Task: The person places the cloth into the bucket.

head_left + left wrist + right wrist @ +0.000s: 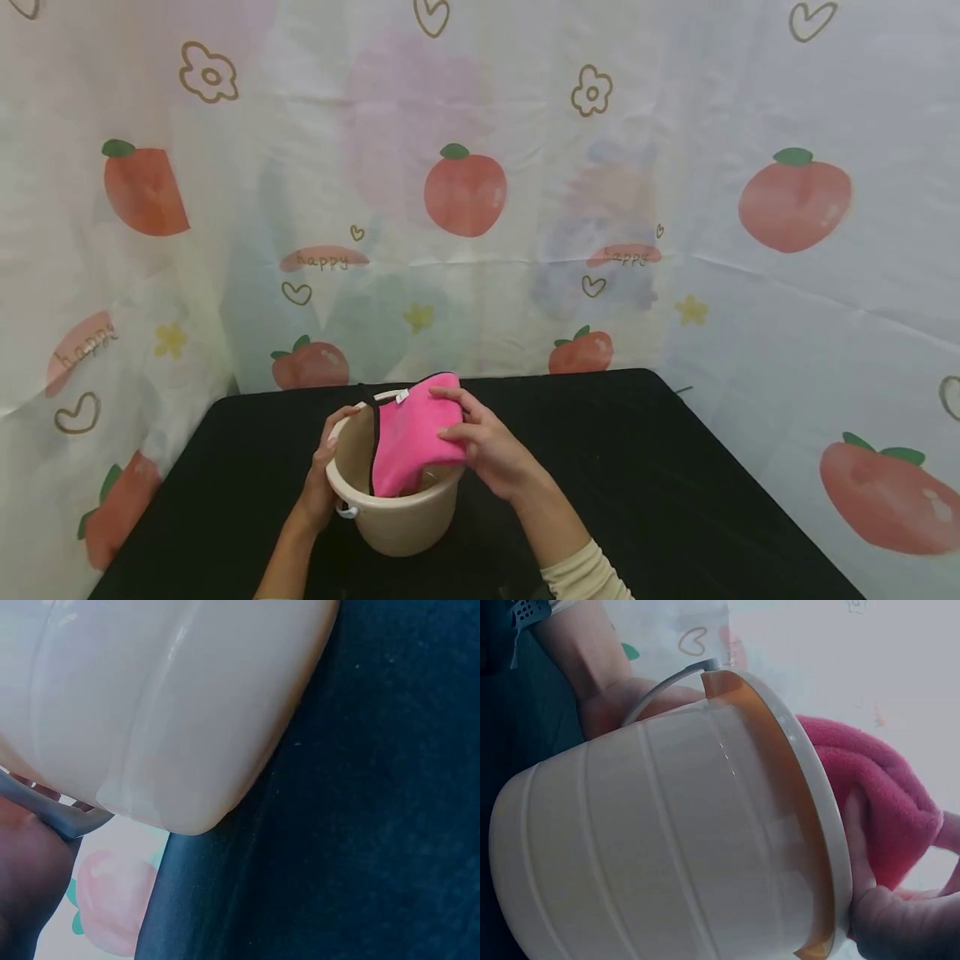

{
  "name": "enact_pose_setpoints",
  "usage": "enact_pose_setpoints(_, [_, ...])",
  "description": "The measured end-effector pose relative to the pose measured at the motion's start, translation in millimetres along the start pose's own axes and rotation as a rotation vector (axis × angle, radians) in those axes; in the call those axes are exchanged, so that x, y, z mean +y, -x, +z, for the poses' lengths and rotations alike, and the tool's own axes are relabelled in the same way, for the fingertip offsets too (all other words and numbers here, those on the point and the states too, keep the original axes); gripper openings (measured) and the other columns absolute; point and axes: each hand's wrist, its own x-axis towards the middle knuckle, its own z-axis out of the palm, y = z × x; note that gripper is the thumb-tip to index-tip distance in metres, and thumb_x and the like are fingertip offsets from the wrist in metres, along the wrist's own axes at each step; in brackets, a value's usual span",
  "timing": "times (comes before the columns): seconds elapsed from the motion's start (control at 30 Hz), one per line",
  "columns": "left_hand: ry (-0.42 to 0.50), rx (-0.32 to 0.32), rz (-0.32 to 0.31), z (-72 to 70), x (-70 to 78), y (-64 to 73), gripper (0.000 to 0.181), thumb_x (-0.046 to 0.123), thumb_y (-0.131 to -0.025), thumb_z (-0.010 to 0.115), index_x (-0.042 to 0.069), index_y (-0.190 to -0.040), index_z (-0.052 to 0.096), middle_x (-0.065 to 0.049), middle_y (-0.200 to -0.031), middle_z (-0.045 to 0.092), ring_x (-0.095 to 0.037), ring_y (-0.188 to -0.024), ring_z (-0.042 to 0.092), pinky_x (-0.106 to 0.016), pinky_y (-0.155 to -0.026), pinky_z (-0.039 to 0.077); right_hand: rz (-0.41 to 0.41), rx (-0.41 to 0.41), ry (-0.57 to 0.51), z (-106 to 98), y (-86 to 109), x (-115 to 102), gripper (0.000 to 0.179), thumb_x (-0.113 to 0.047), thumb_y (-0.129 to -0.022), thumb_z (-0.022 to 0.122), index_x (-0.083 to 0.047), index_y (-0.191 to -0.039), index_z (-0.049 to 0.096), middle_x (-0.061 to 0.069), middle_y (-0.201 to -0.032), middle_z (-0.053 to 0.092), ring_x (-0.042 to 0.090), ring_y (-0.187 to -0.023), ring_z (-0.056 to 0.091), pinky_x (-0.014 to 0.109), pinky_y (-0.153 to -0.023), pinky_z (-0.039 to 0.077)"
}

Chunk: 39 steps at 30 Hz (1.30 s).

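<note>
A cream plastic bucket (405, 529) with ribbed sides (630, 840) stands on the black-covered table. My left hand (318, 479) grips it at the left side of the rim, beside the thin bail handle (660, 691). Over the bucket's mouth is a bright pink plush cloth (412, 442) with dark edging and a small white tag. My right hand (491, 446) pinches this cloth at its right side, fingers spread across the pink face. The cloth's lower part hangs inside the rim, where the bucket's inside is partly hidden. In the left wrist view the bucket wall (165, 697) fills the upper left.
Black cloth (637, 500) covers the table on both sides of the bucket. Pale curtains (510, 325) printed with red fruit, hearts and flowers stand behind the table and along its left and right sides.
</note>
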Motion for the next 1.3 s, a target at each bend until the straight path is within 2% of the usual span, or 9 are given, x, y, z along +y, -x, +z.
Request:
enact_pose_setpoints(0.1, [0.015, 0.023, -0.005, 0.0, 1.3, 1.4, 0.059, 0.041, -0.105, 0.022, 0.007, -0.152, 0.03, -0.009, -0.154, 0.033, -0.025, -0.138, 0.031, -0.053, -0.107, 0.021, 0.034, 0.031, 0.053, 6, -2.4, 0, 0.056, -0.005, -0.1, 0.055, -0.009, -0.154, 0.041, 0.017, -0.154, 0.035, 0.025, -0.116, 0.057, 0.033, -0.085, 0.053])
enact_pose_setpoints(0.2, [0.028, 0.03, -0.013, -0.6, 1.7, 2.3, 0.059, 0.041, -0.105, 0.022, 0.006, -0.152, 0.029, -0.009, -0.154, 0.032, -0.024, -0.139, 0.03, -0.051, -0.108, 0.018, 0.054, 0.052, 0.109, 10, -3.8, 0, 0.053, -0.007, -0.1, 0.057, -0.01, -0.152, 0.045, 0.017, -0.148, 0.04, 0.023, -0.105, 0.06, 0.032, -0.078, 0.053])
enact_pose_setpoints(0.43, [0.01, 0.037, -0.035, -4.3, 1.9, 6.7, 0.06, 0.042, -0.105, 0.021, 0.006, -0.153, 0.028, -0.007, -0.156, 0.03, -0.019, -0.14, 0.028, -0.047, -0.11, 0.017, 0.083, 0.057, 0.166, 14, -3.9, 0, 0.051, -0.008, -0.101, 0.056, -0.01, -0.151, 0.047, 0.017, -0.145, 0.043, 0.024, -0.099, 0.064, 0.032, -0.074, 0.054])
enact_pose_setpoints(0.53, [0.021, 0.033, -0.024, -8.0, 3.5, 9.8, 0.06, 0.041, -0.106, 0.021, 0.004, -0.153, 0.027, -0.012, -0.156, 0.027, -0.019, -0.141, 0.027, -0.041, -0.11, 0.018, 0.085, 0.042, 0.163, 16, -6.3, 2, 0.051, -0.009, -0.101, 0.057, -0.01, -0.151, 0.047, 0.017, -0.141, 0.048, 0.024, -0.098, 0.065, 0.032, -0.075, 0.054])
enact_pose_setpoints(0.73, [0.039, 0.031, 0.002, -8.4, 4.8, 14.1, 0.057, 0.038, -0.107, 0.02, 0.003, -0.152, 0.027, -0.007, -0.154, 0.028, -0.019, -0.14, 0.026, -0.029, -0.107, 0.02, 0.1, 0.025, 0.173, 16, -7.7, 2, 0.053, -0.006, -0.101, 0.059, -0.013, -0.152, 0.049, 0.016, -0.138, 0.055, 0.027, -0.109, 0.062, 0.035, -0.081, 0.055])
enact_pose_setpoints(0.97, [-0.007, 0.071, -0.017, -7.1, 9.5, 14.0, 0.059, 0.04, -0.105, 0.02, 0.004, -0.151, 0.03, -0.004, -0.155, 0.028, -0.017, -0.143, 0.021, -0.044, -0.111, 0.011, 0.097, -0.005, 0.184, 16, -6.1, 2, 0.051, -0.005, -0.101, 0.061, -0.014, -0.151, 0.052, 0.015, -0.139, 0.054, 0.029, -0.121, 0.059, 0.041, -0.088, 0.056])
enact_pose_setpoints(1.1, [-0.004, 0.04, -0.017, -3.8, 10.0, 9.0, 0.059, 0.04, -0.106, 0.021, 0.004, -0.152, 0.029, -0.004, -0.156, 0.026, -0.018, -0.143, 0.02, -0.049, -0.112, 0.01, 0.088, -0.008, 0.187, 13, -2.6, -2, 0.051, -0.005, -0.101, 0.062, -0.012, -0.151, 0.052, 0.014, -0.141, 0.053, 0.03, -0.123, 0.057, 0.043, -0.09, 0.055])
enact_pose_setpoints(1.23, [0.037, -0.032, 0.008, 1.1, 6.9, 3.9, 0.059, 0.039, -0.106, 0.019, 0.004, -0.153, 0.024, -0.011, -0.154, 0.027, -0.023, -0.14, 0.027, -0.036, -0.112, 0.02, 0.08, -0.022, 0.17, 7, 3.4, -6, 0.053, -0.005, -0.102, 0.062, -0.009, -0.153, 0.048, 0.017, -0.147, 0.051, 0.034, -0.128, 0.056, 0.045, -0.093, 0.053])
enact_pose_setpoints(1.3, [0.062, -0.058, 0.021, 3.0, 4.4, 2.1, 0.058, 0.038, -0.106, 0.018, 0.004, -0.153, 0.023, -0.014, -0.152, 0.029, -0.027, -0.135, 0.034, -0.031, -0.107, 0.031, 0.074, -0.04, 0.149, 3, 6.1, -6, 0.054, -0.006, -0.102, 0.062, -0.008, -0.154, 0.046, 0.019, -0.15, 0.048, 0.038, -0.129, 0.056, 0.047, -0.095, 0.052])
